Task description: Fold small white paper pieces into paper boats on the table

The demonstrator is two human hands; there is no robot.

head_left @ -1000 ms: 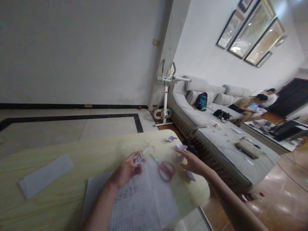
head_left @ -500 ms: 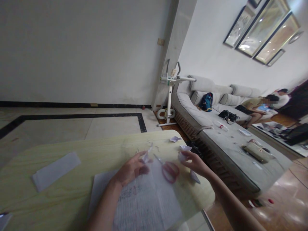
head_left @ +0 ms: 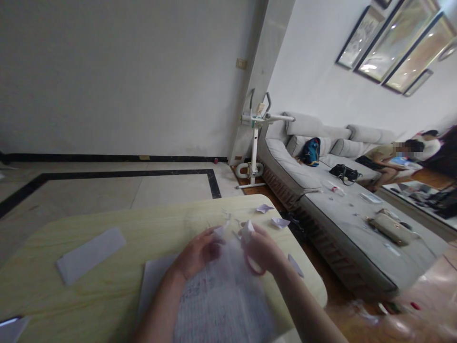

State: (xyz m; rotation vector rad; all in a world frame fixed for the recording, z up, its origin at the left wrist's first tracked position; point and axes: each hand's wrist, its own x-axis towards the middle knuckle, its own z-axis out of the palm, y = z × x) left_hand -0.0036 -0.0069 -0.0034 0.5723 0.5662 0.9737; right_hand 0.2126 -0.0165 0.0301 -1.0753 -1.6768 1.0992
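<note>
My left hand (head_left: 198, 251) pinches a small white folded paper piece (head_left: 220, 232) above the upper end of a handwritten sheet (head_left: 221, 305). Close beside it, fingers closed, my right hand (head_left: 263, 247) grips another folded white paper piece (head_left: 247, 230). Under the right hand lie scissors, mostly covered; part of their pink handle (head_left: 257, 269) shows. Folded paper shapes (head_left: 264, 208) rest near the table's right end, one of them (head_left: 295, 266) beside my right wrist. Thin paper scraps (head_left: 227, 216) lie just beyond my fingers.
A stack of white paper strips (head_left: 91, 255) lies on the left of the pale table (head_left: 107, 305). At the lower left edge is a dark phone-like object (head_left: 10, 321). Beyond the table stand an exercise machine (head_left: 254, 143) and a grey sofa (head_left: 350, 224), where people sit.
My right hand has moved left with its folded paper, close to my left hand, and now covers most of the scissors. The left hand stays almost in place. The view has shifted slightly.
</note>
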